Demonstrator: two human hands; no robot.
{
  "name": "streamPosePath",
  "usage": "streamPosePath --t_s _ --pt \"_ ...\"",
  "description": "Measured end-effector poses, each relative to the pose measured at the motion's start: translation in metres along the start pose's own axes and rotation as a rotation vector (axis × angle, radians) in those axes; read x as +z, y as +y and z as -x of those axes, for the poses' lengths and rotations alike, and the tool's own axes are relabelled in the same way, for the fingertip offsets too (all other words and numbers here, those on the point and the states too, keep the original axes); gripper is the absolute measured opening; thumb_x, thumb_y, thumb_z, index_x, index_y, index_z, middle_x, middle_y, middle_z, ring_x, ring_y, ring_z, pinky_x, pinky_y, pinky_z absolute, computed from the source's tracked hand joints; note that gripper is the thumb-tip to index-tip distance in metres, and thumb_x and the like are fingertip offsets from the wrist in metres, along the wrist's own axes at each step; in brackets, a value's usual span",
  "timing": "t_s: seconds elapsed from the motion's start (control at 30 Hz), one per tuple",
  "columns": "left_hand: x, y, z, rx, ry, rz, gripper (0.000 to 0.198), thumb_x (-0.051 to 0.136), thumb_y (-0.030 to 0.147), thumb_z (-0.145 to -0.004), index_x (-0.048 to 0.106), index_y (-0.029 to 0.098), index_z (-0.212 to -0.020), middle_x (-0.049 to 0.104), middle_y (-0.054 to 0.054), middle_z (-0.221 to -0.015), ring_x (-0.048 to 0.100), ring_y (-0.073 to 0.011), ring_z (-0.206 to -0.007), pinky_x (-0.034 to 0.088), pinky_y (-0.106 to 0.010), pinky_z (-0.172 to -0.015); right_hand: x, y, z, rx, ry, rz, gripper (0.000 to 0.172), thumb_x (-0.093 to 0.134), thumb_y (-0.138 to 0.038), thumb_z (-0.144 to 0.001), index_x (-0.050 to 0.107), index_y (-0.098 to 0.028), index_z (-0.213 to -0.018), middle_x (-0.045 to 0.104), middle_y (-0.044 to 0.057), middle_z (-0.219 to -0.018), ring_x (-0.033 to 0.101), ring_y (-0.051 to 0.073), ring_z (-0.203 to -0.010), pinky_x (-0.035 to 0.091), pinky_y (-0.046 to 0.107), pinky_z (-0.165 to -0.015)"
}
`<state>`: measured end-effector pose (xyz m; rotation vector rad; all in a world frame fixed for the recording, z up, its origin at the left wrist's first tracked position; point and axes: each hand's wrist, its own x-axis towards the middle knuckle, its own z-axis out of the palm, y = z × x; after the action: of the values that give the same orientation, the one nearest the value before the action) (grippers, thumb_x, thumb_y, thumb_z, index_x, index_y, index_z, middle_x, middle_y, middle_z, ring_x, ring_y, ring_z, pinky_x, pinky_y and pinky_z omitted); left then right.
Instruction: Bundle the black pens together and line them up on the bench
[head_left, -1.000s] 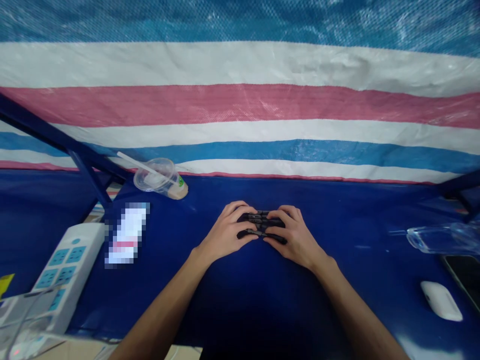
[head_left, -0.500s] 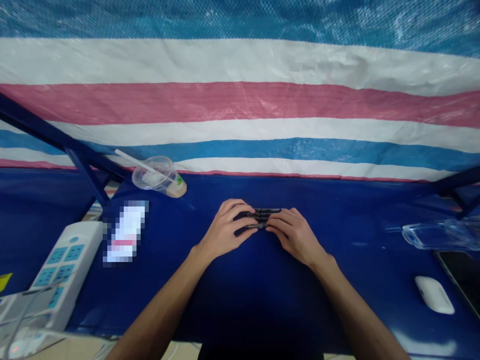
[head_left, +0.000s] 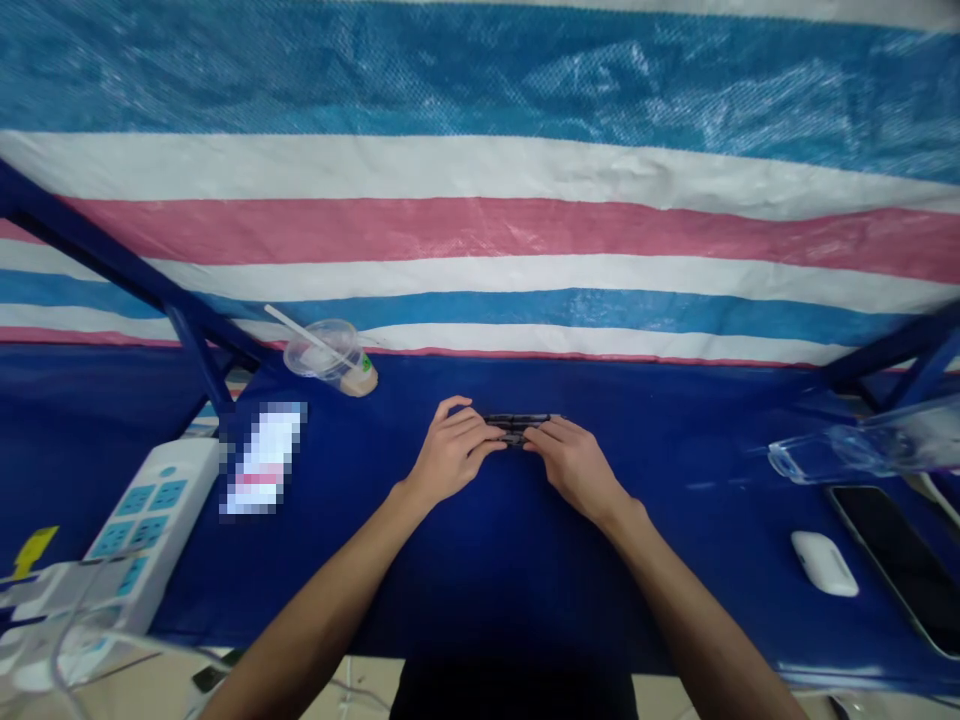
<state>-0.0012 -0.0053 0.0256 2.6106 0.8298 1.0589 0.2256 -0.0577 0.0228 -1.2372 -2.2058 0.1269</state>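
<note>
Head view: both hands [head_left: 452, 452] [head_left: 573, 466] grasp slim black objects [head_left: 517, 420] over the blue table [head_left: 690, 420].

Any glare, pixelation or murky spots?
Head view: glare flecks the striped sheet and the blue table at its near right edge; a pixelated patch sits left; the slim black objects between left hand and right hand look dark and indistinct.

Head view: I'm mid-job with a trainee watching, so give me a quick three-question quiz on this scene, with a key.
1. True or false: the white case lies apart from the black phone.
2. Which thing has blue socket panels?
A) the cup
B) the power strip
C) the striped sheet
3. Fill in the colour: the left hand and the right hand hold slim items that are ____.

Key: 1 true; 2 B; 3 black.
</note>
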Motion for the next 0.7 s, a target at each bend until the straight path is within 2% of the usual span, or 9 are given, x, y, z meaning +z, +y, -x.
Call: streamPosePath --t_s 0.13,0.23,0.3,0.37,0.43,0.53,0.7 --pt "-0.001 0.002 -0.001 -0.016 -0.017 -0.019 0.016 0.062 0.028 -0.101 0.073 0.021 -0.093 0.076 0.001 -0.083 0.066 -0.0138 -0.073 0.044 -0.044 -0.102 0.000 -0.002 0.000 -0.019 0.024 -0.014 0.020 0.051 -0.015 -0.104 0.069 -0.018 -0.096 0.071 0.006 -0.085 0.063 0.021 -0.081 0.052 0.034 -0.077" --pt "-0.001 0.003 0.001 -0.034 -0.005 -0.055 0.031 0.053 0.028 -0.105 0.071 0.020 -0.080 0.072 0.002 -0.071 0.063 -0.0136 -0.065 0.047 -0.041 -0.091 -0.001 -0.006 -0.001 -0.040 0.040 0.005 0.018 0.052 -0.017 -0.103 0.069 -0.018 -0.096 0.071 0.007 -0.084 0.063 0.021 -0.080 0.052 0.034 -0.077" --pt "-0.001 0.004 0.003 -0.045 0.008 -0.070 0.034 0.053 0.029 -0.105 0.071 0.019 -0.078 0.072 0.002 -0.069 0.062 -0.0133 -0.063 0.046 -0.039 -0.086 -0.002 -0.007 -0.001 -0.042 0.047 0.008 0.017 0.053 -0.017 -0.103 0.069 -0.019 -0.097 0.071 0.007 -0.085 0.064 0.021 -0.081 0.053 0.034 -0.078" --pt "-0.001 0.003 0.004 -0.052 0.009 -0.069 0.028 0.056 0.032 -0.104 0.074 0.020 -0.086 0.075 0.001 -0.075 0.065 -0.0132 -0.065 0.046 -0.038 -0.086 -0.002 -0.006 0.000 -0.035 0.048 -0.004 0.016 0.053 -0.015 -0.102 0.069 -0.019 -0.099 0.072 0.007 -0.087 0.064 0.021 -0.083 0.053 0.033 -0.078" --pt "-0.001 0.003 0.005 -0.053 0.008 -0.061 0.019 0.062 0.036 -0.101 0.075 0.021 -0.102 0.078 -0.001 -0.085 0.068 -0.0145 -0.071 0.047 -0.038 -0.087 -0.001 -0.004 0.001 -0.026 0.058 -0.014 0.018 0.053 -0.012 -0.101 0.069 -0.019 -0.103 0.073 0.008 -0.093 0.065 0.021 -0.086 0.053 0.033 -0.079" --pt "-0.001 0.000 0.005 -0.078 0.052 -0.043 0.029 0.071 0.039 -0.095 0.071 0.021 -0.117 0.077 -0.004 -0.095 0.068 -0.0182 -0.084 0.051 -0.038 -0.085 0.002 0.001 0.002 -0.010 0.109 -0.003 0.022 0.050 -0.010 -0.101 0.069 -0.019 -0.110 0.074 0.010 -0.103 0.067 0.022 -0.091 0.053 0.036 -0.082" --pt "-0.005 -0.005 0.006 -0.067 0.122 0.037 0.013 0.066 0.028 -0.098 0.074 0.022 -0.105 0.077 -0.005 -0.095 0.066 -0.0195 -0.089 0.058 -0.038 -0.082 0.004 0.005 0.004 0.014 0.148 0.027 0.025 0.050 -0.012 -0.102 0.070 -0.018 -0.117 0.074 0.010 -0.106 0.068 0.022 -0.091 0.049 0.037 -0.079"
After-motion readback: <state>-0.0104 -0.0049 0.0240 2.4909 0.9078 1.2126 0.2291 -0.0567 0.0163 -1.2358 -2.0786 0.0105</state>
